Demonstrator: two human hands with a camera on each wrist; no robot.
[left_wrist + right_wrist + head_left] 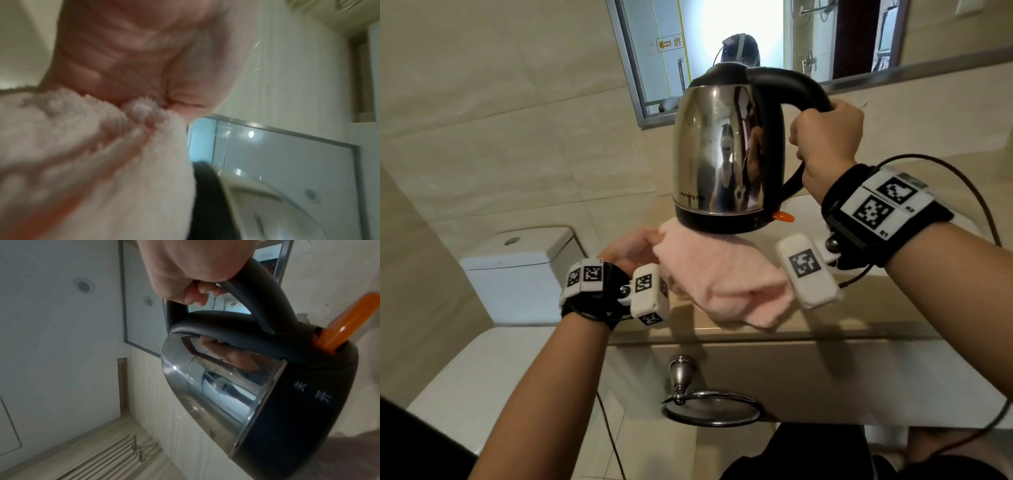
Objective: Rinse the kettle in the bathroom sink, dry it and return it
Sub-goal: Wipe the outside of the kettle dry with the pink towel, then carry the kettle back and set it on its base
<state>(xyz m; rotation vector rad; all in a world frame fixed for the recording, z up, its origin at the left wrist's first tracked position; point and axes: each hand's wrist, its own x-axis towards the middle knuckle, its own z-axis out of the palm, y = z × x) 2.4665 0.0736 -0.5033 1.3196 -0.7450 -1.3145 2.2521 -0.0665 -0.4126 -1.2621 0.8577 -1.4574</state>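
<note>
Both bare forearms wear black wrist straps [859,219] carrying white marker-printed camera blocks [808,270], with thin dark cables [962,178] trailing.

A beige stone surface [825,330] runs along the tiled wall, right of the white toilet [517,260]. A chrome towel ring [709,404] hangs from its front panel. What lies on it is hidden.

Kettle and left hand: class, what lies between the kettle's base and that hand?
A pink towel. In the head view the left hand holds it up beneath the kettle, and it reaches the black base; the right hand grips the handle.
</note>
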